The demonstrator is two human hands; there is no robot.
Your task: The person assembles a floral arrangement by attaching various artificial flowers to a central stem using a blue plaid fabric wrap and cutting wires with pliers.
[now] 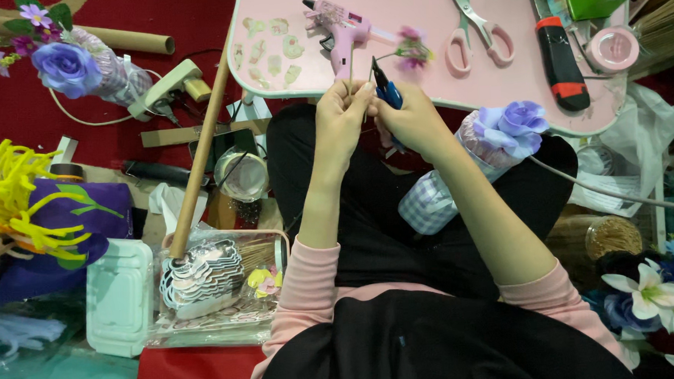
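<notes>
My left hand [343, 110] pinches a thin stem [386, 56], fingers closed on its lower end, just over the near edge of the pink table [412, 12]. The stem runs up and right to a small purple flower [413, 48] above the table. My right hand [413, 118] grips blue-handled pliers [383, 85], fingers wrapped shut, the tip beside the stem. On the table: pink glue gun [339, 26] just behind my hands, pink scissors [472, 32], black-orange cutter [560, 62], pink tape roll [613, 48]. A wrapped purple rose [512, 125] lies on my lap by the right forearm. Wooden stick [199, 154] leans at left, well apart.
</notes>
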